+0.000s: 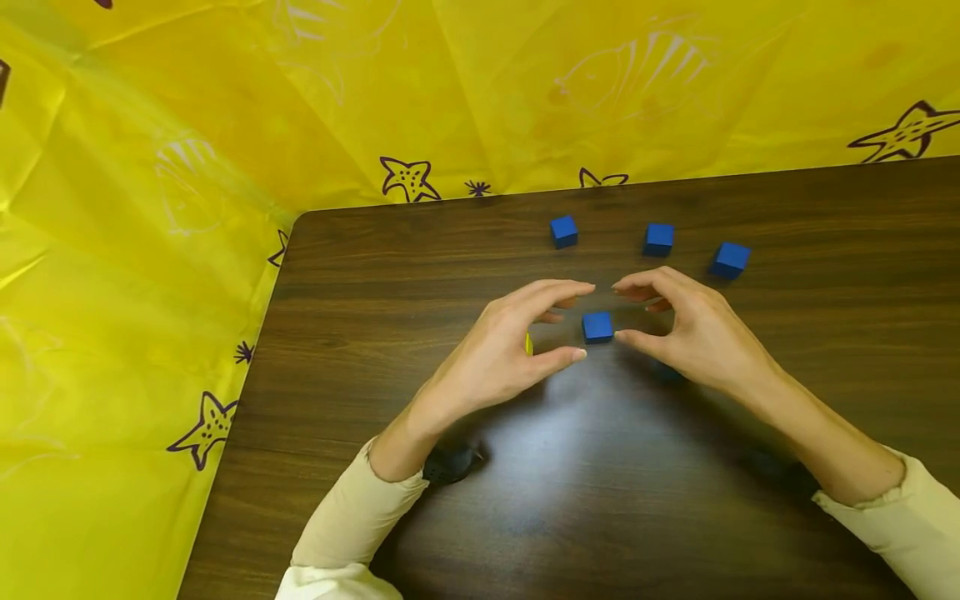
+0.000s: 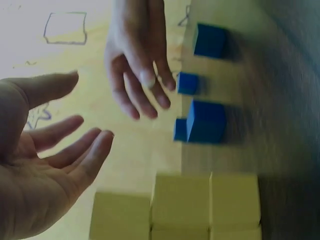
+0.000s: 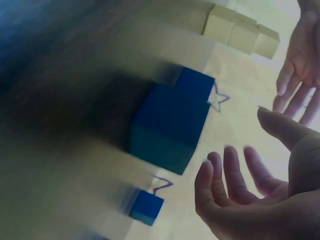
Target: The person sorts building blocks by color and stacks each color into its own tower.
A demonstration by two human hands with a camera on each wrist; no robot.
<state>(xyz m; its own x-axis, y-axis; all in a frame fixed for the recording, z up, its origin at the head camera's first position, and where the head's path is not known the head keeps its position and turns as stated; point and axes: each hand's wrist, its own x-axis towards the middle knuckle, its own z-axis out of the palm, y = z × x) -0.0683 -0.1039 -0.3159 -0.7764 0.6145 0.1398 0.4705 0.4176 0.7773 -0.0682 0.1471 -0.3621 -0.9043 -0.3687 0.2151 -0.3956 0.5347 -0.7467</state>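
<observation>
A blue cube [image 1: 597, 327] stands on the table between the two hands. My left hand [image 1: 517, 337] is to its left, fingers curved loosely and holding nothing. On the other side hovers my right hand [image 1: 693, 329], bent the same way, its thumb tip close to the cube. Yellow blocks [image 2: 182, 200] sit together beside the left hand in the left wrist view; in the head view that hand hides all but a sliver of yellow [image 1: 528, 343]. Under the right hand another blue cube [image 3: 170, 127] looms large in the right wrist view, mostly hidden from the head view.
Farther back on the dark wood table [image 1: 375, 333] are three blue cubes: one at left [image 1: 564, 232], one in the middle [image 1: 658, 239] and one at right [image 1: 730, 260]. A yellow sheet [image 1: 480, 92] with sea-creature drawings hangs behind and to the left of the table.
</observation>
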